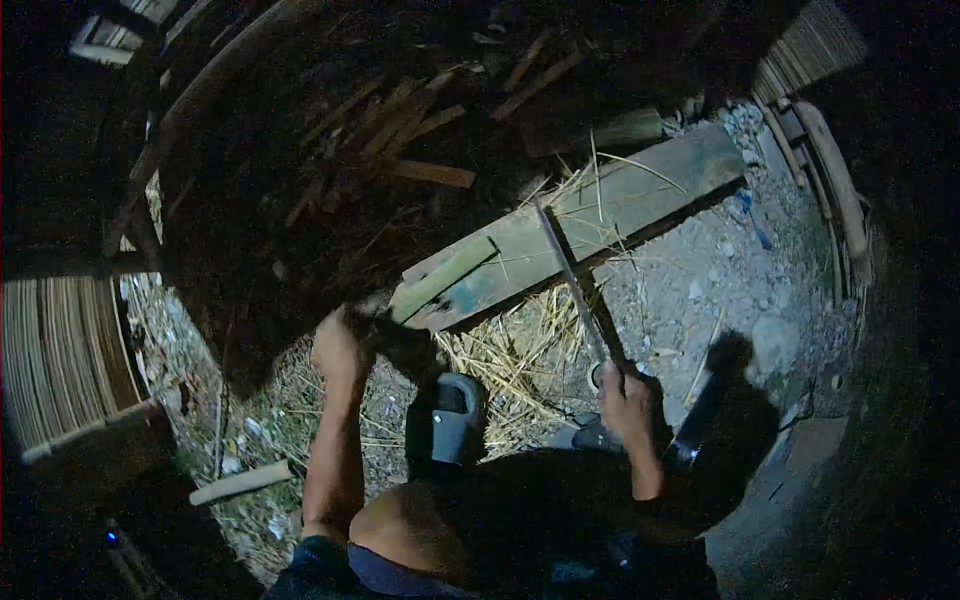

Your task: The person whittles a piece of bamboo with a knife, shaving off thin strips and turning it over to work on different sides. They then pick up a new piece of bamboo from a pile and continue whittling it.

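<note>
My right hand (628, 405) is closed round the handle of a long, narrow machete (570, 275). Its blade points away from me, and the tip lies over a wooden plank (640, 190). A short split piece of pale green bamboo (445, 280) rests on the plank's near left end. Just left of that end is my left hand (342, 350), with its fingers curled. Shadow covers the fingertips, so whether they touch the bamboo or grip something else cannot be made out. Thin straw-like strips (600, 185) lie across the plank.
Pale shavings (515, 360) are heaped before the plank, near my shoe (458, 415). A cut bamboo length (242, 482) lies at lower left. Dark sticks and wood scraps (430, 172) fill the ground beyond. A slatted panel (70, 360) stands at left, and poles (835, 180) at right.
</note>
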